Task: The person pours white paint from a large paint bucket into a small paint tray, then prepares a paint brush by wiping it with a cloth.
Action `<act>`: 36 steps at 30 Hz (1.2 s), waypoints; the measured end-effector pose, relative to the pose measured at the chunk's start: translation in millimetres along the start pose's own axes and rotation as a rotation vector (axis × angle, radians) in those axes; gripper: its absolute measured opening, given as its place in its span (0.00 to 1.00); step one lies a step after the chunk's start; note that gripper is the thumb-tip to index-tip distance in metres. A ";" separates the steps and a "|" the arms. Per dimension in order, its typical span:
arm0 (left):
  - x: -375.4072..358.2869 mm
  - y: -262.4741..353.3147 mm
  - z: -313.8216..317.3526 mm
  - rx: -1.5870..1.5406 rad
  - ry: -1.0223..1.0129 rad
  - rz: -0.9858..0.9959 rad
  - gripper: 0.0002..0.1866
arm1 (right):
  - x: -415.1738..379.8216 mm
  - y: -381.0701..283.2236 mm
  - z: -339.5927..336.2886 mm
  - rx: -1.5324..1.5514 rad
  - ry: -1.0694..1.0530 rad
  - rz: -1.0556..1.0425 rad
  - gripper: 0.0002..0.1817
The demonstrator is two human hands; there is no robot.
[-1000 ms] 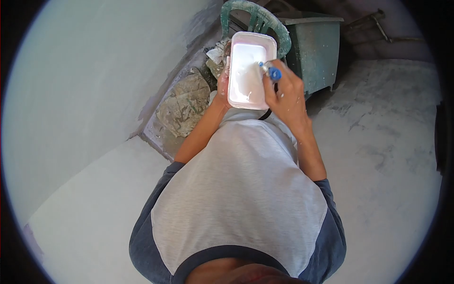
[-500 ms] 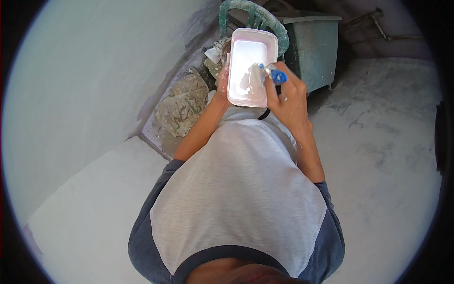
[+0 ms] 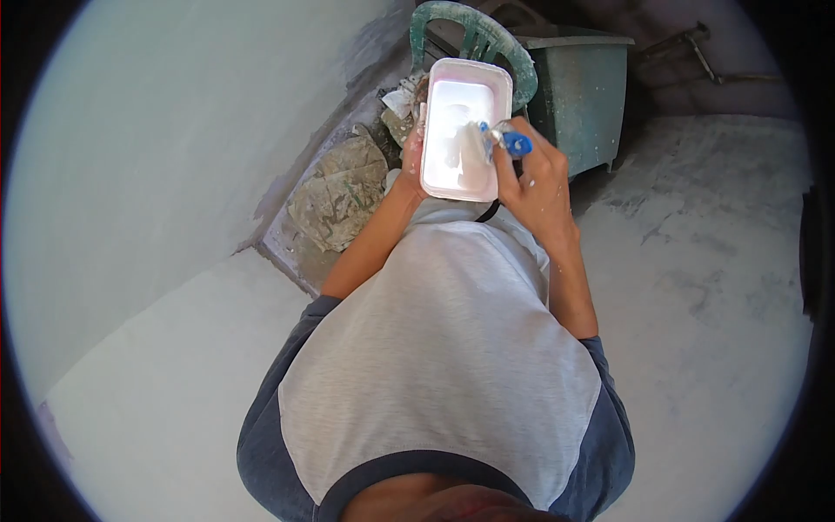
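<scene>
My left hand (image 3: 413,159) grips a white rectangular tub (image 3: 504,81) by its left side; some of its fingers are hidden under or behind the tub. White paint (image 3: 448,113) lies inside, with a smooth wet surface. My right hand (image 3: 537,178), flecked with white, is closed around a paintbrush (image 3: 517,143) with a blue handle. The white-coated bristles are inside the tub, over its right half, against the paint.
A paint-spattered green plastic chair (image 3: 474,19) stands beyond the tub, beside a large grey-green bin (image 3: 581,100). On the left, a crumpled dirty sack (image 3: 337,193) lies at the foot of the pale wall (image 3: 191,113). Pipes (image 3: 703,56) run along the far right wall.
The tub and both hands sit slightly lower and further right in the view. The brush has stayed in the tub, and the pattern on the paint's surface has altered.
</scene>
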State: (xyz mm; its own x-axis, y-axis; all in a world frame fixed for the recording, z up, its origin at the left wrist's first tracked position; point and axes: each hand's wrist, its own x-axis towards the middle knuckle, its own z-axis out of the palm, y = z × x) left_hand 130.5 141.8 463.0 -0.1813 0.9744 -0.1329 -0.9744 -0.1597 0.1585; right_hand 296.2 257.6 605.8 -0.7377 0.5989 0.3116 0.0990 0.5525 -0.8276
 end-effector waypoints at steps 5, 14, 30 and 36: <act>3.1 -4.8 5.4 0.147 0.145 0.040 0.35 | -11.1 -21.9 13.1 0.099 -0.106 0.012 0.15; -0.3 0.1 -14.6 0.000 -0.037 0.032 0.33 | 4.2 -9.5 3.7 -0.002 -0.020 0.028 0.16; -4.6 -4.0 -3.4 -0.036 0.054 0.022 0.32 | 9.0 -6.6 12.6 -0.006 0.063 -0.055 0.13; -3.7 0.4 -4.0 0.031 0.136 0.125 0.33 | -10.5 -22.5 13.0 0.016 -0.067 0.010 0.10</act>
State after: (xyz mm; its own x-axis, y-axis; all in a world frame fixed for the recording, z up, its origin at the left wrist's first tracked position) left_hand 130.2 137.5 459.6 -0.3194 0.9165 -0.2409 -0.9389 -0.2716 0.2116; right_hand 293.0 231.4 615.1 -0.7796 0.5642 0.2720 0.0960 0.5368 -0.8383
